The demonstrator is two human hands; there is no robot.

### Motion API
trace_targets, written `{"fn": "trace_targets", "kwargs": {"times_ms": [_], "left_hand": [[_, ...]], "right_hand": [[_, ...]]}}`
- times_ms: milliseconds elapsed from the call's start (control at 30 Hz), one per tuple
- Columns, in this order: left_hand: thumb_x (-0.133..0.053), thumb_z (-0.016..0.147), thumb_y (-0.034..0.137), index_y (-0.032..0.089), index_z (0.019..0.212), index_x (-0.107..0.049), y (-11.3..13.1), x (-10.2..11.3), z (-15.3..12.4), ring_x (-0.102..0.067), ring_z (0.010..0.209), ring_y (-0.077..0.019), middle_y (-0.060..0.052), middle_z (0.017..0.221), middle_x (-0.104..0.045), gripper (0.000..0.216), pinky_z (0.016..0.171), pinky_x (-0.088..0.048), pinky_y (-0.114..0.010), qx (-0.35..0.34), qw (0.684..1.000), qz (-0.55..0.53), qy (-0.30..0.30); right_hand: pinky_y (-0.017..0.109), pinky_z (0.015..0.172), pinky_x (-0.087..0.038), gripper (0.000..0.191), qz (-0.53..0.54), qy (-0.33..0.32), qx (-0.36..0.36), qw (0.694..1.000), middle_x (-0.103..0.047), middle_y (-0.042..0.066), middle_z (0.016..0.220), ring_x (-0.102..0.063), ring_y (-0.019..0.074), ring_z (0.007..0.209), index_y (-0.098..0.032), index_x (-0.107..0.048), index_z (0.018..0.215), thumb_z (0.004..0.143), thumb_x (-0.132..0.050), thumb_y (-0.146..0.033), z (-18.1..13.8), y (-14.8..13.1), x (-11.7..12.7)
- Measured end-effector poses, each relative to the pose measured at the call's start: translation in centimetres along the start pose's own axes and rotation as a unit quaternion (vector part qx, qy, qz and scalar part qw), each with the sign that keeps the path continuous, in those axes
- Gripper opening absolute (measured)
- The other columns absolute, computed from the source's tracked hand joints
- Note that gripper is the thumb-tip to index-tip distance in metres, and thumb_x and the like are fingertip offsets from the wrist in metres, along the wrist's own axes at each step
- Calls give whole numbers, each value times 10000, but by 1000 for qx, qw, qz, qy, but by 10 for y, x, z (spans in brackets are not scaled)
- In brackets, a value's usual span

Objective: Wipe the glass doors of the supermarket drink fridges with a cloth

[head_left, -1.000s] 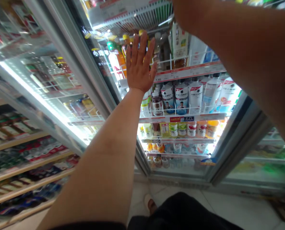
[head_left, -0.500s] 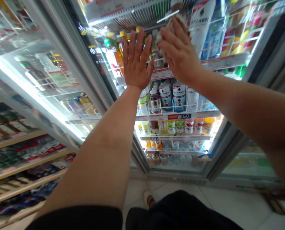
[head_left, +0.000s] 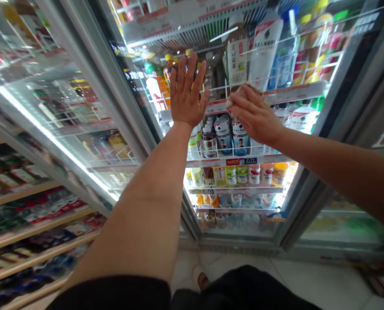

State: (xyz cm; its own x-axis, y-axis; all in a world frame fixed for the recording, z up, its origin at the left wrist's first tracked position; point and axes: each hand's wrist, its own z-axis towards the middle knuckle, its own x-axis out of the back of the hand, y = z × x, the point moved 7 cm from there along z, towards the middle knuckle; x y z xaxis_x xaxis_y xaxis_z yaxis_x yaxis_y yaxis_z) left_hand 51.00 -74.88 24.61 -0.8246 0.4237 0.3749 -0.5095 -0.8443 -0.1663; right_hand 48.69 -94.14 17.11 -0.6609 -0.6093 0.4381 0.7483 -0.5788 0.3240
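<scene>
My left hand (head_left: pixel 188 94) lies flat against the glass door (head_left: pixel 240 224) of a drinks fridge, fingers spread and pointing up. To its right, my right hand (head_left: pixel 253 112) presses a crumpled, light-coloured cloth (head_left: pixel 246 89) against the same glass, at the height of a shelf's price strip. The fingers are bent over the cloth and hide much of it. Behind the glass, close to the right hand, stand a tea bottle (head_left: pixel 237 56) and a large white-labelled bottle (head_left: pixel 264 47).
Grey metal frames (head_left: pixel 311 189) border the door on both sides. Another lit fridge section (head_left: pixel 78 103) is at the left, and wooden shelves (head_left: pixel 27 189) of packed bottles stand farther left. Below are the tiled floor (head_left: pixel 334 280) and a foot in a shoe (head_left: pixel 200 277).
My right hand has moved down the glass with the cloth, uncovering the tea bottle behind. My left hand stays spread on the door; the view has shifted slightly.
</scene>
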Motion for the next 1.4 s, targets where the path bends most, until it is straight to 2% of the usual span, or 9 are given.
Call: {"fn": "trace_targets", "kwargs": {"times_ms": [133,333,500,667,700,867,1033,1233,1400], "left_hand": [[-388,881,514,493,1572,-191,1,1,0,238,1432,-40,315,1554,-56,719,1290,91,-304,21,1000,1,-14],[-299,945,486,437,1561,-296,0,-1,2,111,1494,-68,257,1574,-38,618,1286,97,-298,13,999,36,-8],[-253,973,521,403,1571,-246,2,-1,1,280,1415,21,271,1592,-42,610,1287,119,-296,11,998,53,-25],[-309,924,555,467,1574,-157,4,1,-1,321,1386,36,305,1576,-88,673,1282,158,-301,1,1000,5,-25],[-317,906,557,473,1581,-131,4,1,-2,310,1395,23,305,1571,-108,705,1282,161,-309,-4,1000,-9,-22],[-325,903,511,428,1604,-89,4,1,-2,264,1431,-32,281,1579,-71,745,1292,135,-351,-5,1000,0,-25],[-299,963,437,363,1569,-305,0,-2,1,159,1493,-42,242,1594,-25,610,1296,71,-309,0,998,67,-4],[-330,985,407,359,1573,-281,0,-2,-1,104,1507,-41,194,1616,-47,592,1299,50,-323,-24,997,69,20],[-363,977,385,326,1572,-309,4,2,-2,74,1512,-73,144,1628,-93,601,1297,52,-330,-34,997,67,27]], "right_hand": [[261,1307,-148,472,52,-137,78,986,-434,-144,1521,-156,37,1521,-368,-533,1403,992,-305,-325,-8,-13,-22],[430,1308,-180,466,22,43,-65,997,-392,-178,1535,-110,180,1551,-449,-538,1386,988,-296,-429,18,14,6],[530,1270,-312,514,28,-111,86,990,-453,-90,1533,-266,170,1520,-380,-490,1436,963,-388,-206,6,-21,-25],[537,1279,-279,438,-26,25,10,999,-447,-1,1551,-211,222,1543,-282,-523,1417,1001,-420,-190,10,-12,-2],[548,1274,-279,432,-25,25,11,999,-445,6,1553,-207,230,1544,-273,-518,1421,1008,-417,-198,8,-12,-2],[519,1265,-326,481,7,-121,130,984,-456,-48,1542,-286,198,1518,-316,-474,1452,997,-427,-166,-6,-27,-21],[551,1279,-273,466,-45,-7,12,999,-415,-30,1569,-185,217,1551,-316,-446,1481,1029,-395,-213,4,-11,-4],[496,1261,-342,491,-36,-119,128,984,-433,-21,1560,-243,195,1532,-285,-443,1480,1005,-418,-163,-12,-32,-26],[545,1275,-274,496,-64,-8,20,998,-408,-26,1575,-191,220,1548,-307,-438,1489,1011,-409,-178,-5,-13,-4]]}}
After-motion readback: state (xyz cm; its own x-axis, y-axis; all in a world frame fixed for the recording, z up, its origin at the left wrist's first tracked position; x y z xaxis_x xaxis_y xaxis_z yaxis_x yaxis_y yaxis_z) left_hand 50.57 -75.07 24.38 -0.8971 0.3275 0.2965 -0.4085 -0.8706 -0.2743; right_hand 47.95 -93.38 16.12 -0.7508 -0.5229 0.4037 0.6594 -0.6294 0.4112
